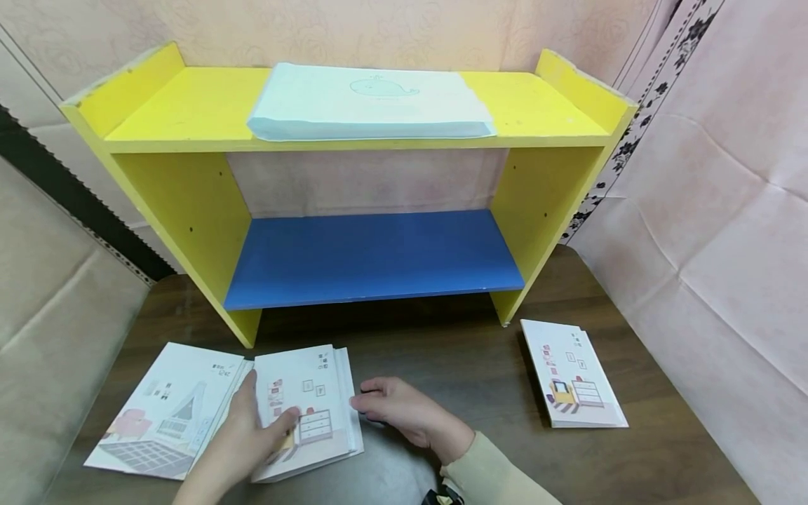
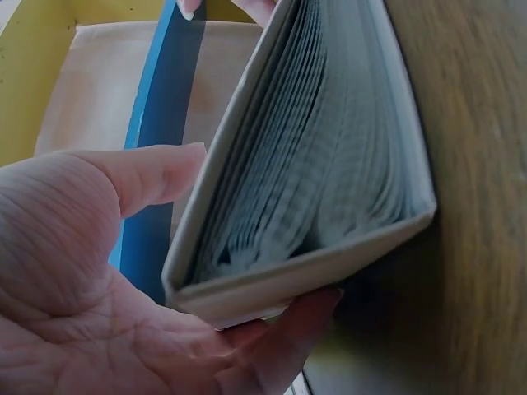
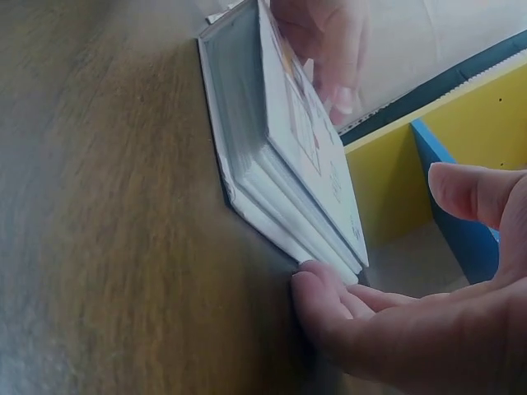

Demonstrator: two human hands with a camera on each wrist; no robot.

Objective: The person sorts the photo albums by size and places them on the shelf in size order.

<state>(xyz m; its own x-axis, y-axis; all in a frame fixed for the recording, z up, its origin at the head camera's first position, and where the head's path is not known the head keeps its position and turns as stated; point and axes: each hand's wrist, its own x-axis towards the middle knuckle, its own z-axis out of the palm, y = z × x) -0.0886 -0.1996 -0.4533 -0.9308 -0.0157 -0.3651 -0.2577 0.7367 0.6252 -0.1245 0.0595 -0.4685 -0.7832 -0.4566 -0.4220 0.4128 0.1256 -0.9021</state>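
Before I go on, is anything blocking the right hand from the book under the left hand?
Nothing visible. The right hand has its fingers at the right edge of the hardcover book; the left hand holds its opposite side, clear of that edge.

We record the shelf unit [image 1: 183, 203] as bright yellow, its lower board [image 1: 375, 256] solid blue. Atop the unit, we note a pale blue packet [image 1: 379, 112] with a teal whale outline. In front of the unit, we find white albums [image 1: 318, 407] printed in pink, yellow and grey, one gridded, on a brown wood-grained table [image 1: 663, 449]. Behind the unit, we observe pinkish-cream cloth [image 1: 379, 28] with faint swirls
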